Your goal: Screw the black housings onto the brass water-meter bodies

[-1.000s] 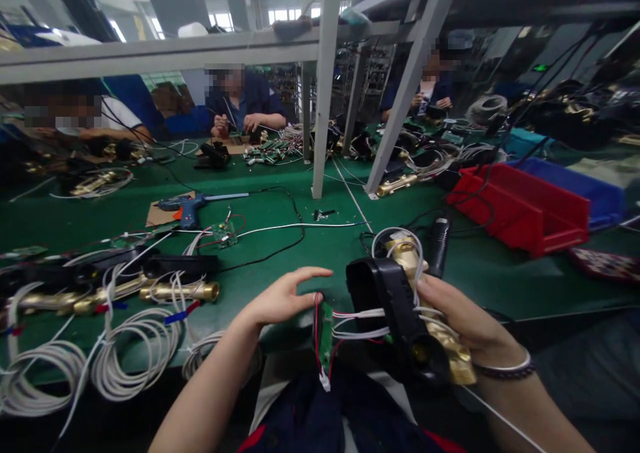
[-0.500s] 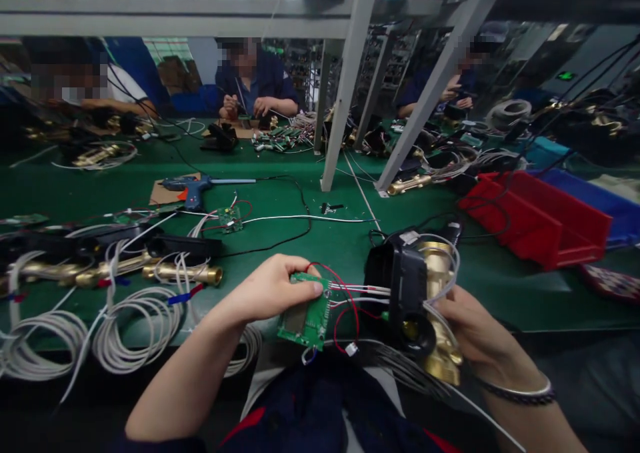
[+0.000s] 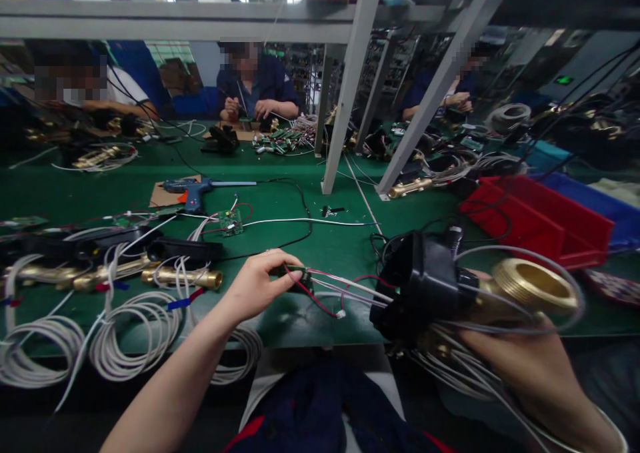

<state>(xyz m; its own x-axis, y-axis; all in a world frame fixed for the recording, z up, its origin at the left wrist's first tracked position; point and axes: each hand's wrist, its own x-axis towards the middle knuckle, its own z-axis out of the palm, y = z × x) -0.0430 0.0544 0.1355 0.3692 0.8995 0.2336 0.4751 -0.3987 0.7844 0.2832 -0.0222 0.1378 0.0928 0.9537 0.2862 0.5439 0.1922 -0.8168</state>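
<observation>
My left hand [image 3: 263,283] pinches a green circuit board [image 3: 304,281] between thumb and fingers; the board is turned nearly edge-on, so its face is hidden. White and red wires [image 3: 353,289] run from the board into a black plastic housing [image 3: 433,286]. A loose white connector [image 3: 341,314] hangs on a red wire. The housing sits on a brass pipe body [image 3: 513,298], whose threaded open end faces up and to the right. My right hand [image 3: 525,356] is wrapped round this brass body from below. Grey cable [image 3: 455,376] loops beneath it.
A blue glue gun [image 3: 196,193] lies on cardboard, near another wired board [image 3: 231,222]. Brass meter bodies [image 3: 183,278] with coiled cables [image 3: 137,333] line the left. A red bin [image 3: 540,223] stands right, and metal posts [image 3: 350,99] rise mid-bench. Several co-workers [image 3: 260,83] sit opposite.
My right hand has turned and tilted the brass body so its threaded end swings right and towards me. The circuit board has gone from face-up to nearly edge-on, slightly higher and further left.
</observation>
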